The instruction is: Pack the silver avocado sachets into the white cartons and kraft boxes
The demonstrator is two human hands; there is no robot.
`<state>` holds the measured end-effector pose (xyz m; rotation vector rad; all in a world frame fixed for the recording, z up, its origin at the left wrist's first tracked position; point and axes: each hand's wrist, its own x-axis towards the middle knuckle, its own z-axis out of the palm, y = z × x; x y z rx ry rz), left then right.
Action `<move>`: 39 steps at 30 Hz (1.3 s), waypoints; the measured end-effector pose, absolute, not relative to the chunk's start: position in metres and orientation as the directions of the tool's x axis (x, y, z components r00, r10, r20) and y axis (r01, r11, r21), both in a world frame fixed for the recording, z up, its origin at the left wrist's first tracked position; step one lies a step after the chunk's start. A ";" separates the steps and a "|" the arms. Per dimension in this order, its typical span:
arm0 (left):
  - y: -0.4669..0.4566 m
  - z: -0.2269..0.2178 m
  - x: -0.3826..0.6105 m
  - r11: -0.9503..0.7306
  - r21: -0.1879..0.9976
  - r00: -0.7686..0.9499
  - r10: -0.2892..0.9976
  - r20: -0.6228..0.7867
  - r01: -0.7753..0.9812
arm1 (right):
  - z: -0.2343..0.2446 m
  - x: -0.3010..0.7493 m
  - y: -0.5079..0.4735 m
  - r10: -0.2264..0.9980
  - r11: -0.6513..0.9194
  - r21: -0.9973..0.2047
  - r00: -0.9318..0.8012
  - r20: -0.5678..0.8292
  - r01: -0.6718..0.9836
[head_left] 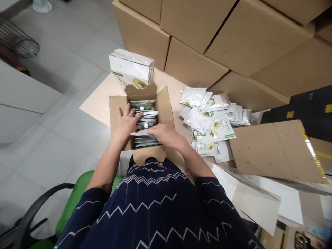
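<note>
A small open cardboard box (166,107) sits in front of me, packed with several white pouches (145,119) standing on edge. My left hand (127,122) rests on the box's left side, fingers spread over the pouches. Over the near end of the row lies my right hand (167,135), fingers pressed down on the pouches. A loose heap of white avocado-print "Super Meal" pouches (212,121) lies to the right of the box.
A white printed carton (131,69) stands just behind the box. Large brown cartons (207,38) are stacked at the back and right. A flat cardboard sheet (275,152) lies at right. A green chair (75,200) is under me; grey tiled floor lies to the left.
</note>
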<state>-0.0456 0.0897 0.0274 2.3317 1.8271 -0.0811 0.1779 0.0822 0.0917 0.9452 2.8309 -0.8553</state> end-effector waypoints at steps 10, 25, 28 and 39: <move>0.069 0.058 -0.049 -0.137 0.276 0.151 0.988 -0.031 0.951 | 0.064 0.134 0.085 0.426 0.756 -0.189 -0.690 -0.585 0.627; -0.046 0.073 -0.052 0.007 0.576 0.126 0.974 -0.191 0.818 | 0.076 0.167 0.113 0.631 0.695 -0.343 -0.765 -0.130 0.632; -0.065 0.053 -0.052 0.242 0.523 0.062 0.866 -0.497 0.817 | 0.071 0.189 0.149 0.899 0.429 -0.497 -0.407 0.158 0.754; -0.044 0.017 -0.069 0.657 0.708 -0.108 0.708 -0.697 -0.259 | -0.011 0.216 0.153 0.953 -0.302 -0.936 -0.037 -0.300 -0.182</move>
